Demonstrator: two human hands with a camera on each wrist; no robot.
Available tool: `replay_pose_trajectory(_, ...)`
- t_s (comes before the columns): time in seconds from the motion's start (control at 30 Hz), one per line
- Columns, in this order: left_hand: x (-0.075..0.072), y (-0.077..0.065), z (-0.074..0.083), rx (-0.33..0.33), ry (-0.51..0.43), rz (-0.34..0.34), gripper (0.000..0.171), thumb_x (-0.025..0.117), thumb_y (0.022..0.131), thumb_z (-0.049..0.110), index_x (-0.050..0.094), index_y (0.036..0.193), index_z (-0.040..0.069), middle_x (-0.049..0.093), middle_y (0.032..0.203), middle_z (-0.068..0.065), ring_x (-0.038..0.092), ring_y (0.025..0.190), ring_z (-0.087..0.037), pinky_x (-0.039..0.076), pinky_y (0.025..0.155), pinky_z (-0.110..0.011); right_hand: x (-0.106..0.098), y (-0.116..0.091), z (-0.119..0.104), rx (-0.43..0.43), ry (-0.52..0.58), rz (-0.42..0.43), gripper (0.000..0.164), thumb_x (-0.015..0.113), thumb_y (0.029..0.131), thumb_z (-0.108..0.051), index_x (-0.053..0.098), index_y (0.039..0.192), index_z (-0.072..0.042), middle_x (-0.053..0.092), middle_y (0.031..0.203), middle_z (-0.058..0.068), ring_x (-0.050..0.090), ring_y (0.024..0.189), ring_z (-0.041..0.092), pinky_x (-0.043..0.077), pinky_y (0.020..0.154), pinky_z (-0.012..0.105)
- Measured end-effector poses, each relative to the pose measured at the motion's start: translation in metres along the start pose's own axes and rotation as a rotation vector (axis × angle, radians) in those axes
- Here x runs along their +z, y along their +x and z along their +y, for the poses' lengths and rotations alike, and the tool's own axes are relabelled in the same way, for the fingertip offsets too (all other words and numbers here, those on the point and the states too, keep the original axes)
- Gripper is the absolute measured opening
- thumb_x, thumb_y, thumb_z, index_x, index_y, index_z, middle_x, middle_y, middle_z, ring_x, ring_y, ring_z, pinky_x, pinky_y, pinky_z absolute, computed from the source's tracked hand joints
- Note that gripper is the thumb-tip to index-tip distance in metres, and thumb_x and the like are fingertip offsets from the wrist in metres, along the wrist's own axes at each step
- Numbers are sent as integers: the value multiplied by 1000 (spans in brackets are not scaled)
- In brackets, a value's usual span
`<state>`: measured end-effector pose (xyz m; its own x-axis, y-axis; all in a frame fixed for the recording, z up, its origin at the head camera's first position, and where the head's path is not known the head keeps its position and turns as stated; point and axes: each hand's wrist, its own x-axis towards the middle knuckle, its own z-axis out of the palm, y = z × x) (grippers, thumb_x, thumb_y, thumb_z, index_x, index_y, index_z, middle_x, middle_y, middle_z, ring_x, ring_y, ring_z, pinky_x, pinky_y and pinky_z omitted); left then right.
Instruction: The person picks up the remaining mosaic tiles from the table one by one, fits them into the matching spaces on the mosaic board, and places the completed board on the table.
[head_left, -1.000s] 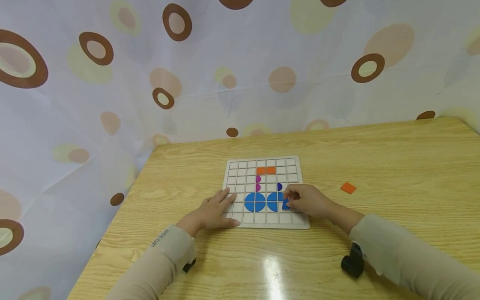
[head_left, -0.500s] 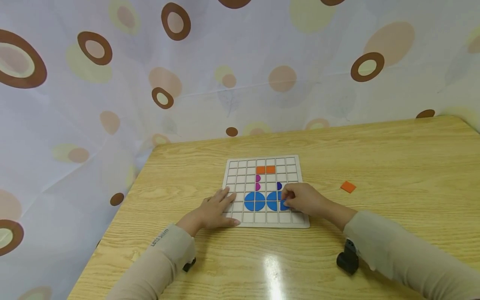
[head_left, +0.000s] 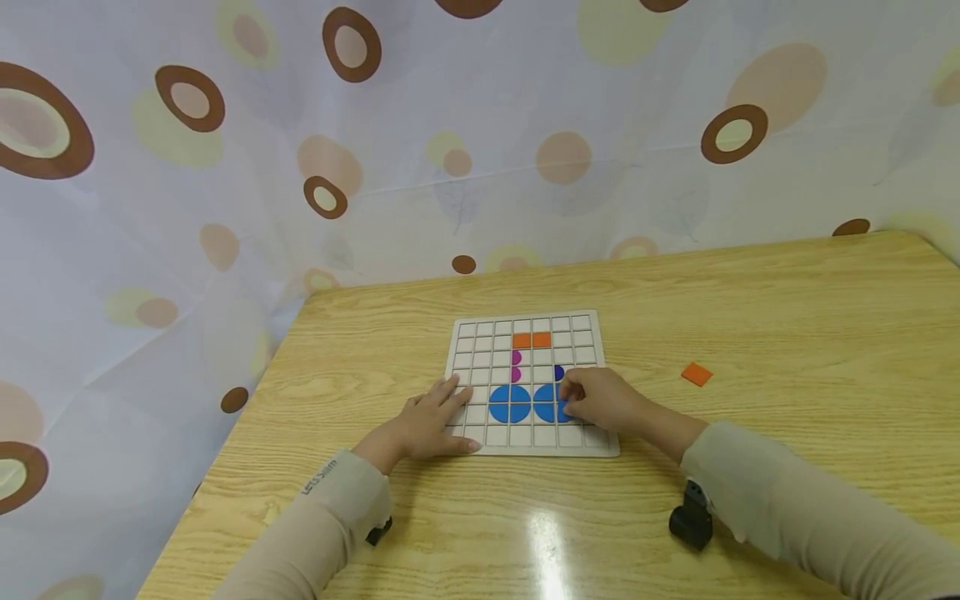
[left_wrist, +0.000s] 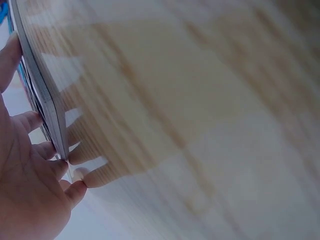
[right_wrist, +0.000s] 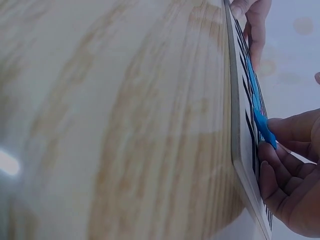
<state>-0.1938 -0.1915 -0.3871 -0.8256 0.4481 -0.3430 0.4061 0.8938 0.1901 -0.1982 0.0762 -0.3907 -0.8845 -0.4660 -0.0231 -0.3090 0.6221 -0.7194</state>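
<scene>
A white gridded puzzle board (head_left: 533,437) lies on the table. My left hand (head_left: 429,423) rests on its left edge, fingers spread. Over the board's right part, my right hand (head_left: 602,398) pinches a blue quarter-circle piece (right_wrist: 265,129) between thumb and fingers. The right wrist view shows that piece slightly tilted against the board's surface. Four-part blue circle (head_left: 500,412) sits left of it, and further blue quarters (head_left: 543,408) lie beside the pinched one. Higher on the grid are two orange squares (head_left: 522,340), two magenta half-circles (head_left: 516,357) and a dark blue half-circle (head_left: 558,372).
A loose orange tile (head_left: 697,374) lies on the wooden table (head_left: 375,333) to the right of the board. A curtain with brown and yellow circles (head_left: 564,158) hangs behind the table and along its left side.
My right hand has moved slightly left, bringing the blue quarter-circle piece in against the neighbouring blue quarters. The left hand has stayed in place on the board.
</scene>
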Motion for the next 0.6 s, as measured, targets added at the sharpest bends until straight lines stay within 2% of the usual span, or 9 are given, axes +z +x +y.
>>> replay_pose_trajectory(0.3, -1, -1, 1, 2, 3, -3, 81, 49, 77, 57, 17, 139, 16, 5, 144, -7, 2, 129, -26, 14, 97, -49, -1, 1, 0, 0, -13, -40, 12, 60, 74, 3, 58, 85, -2, 54, 77, 1, 48, 72, 15, 42, 66, 30)
replay_pose_trajectory(0.6, -1, -1, 1, 3, -6, -3, 81, 50, 77, 56, 17, 139, 16, 5, 144, -7, 1, 129, -26, 14, 97, -49, 0, 1, -1, 18, -4, -52, 14, 61, 74, 4, 57, 86, -1, 55, 82, 3, 48, 73, 16, 43, 67, 30)
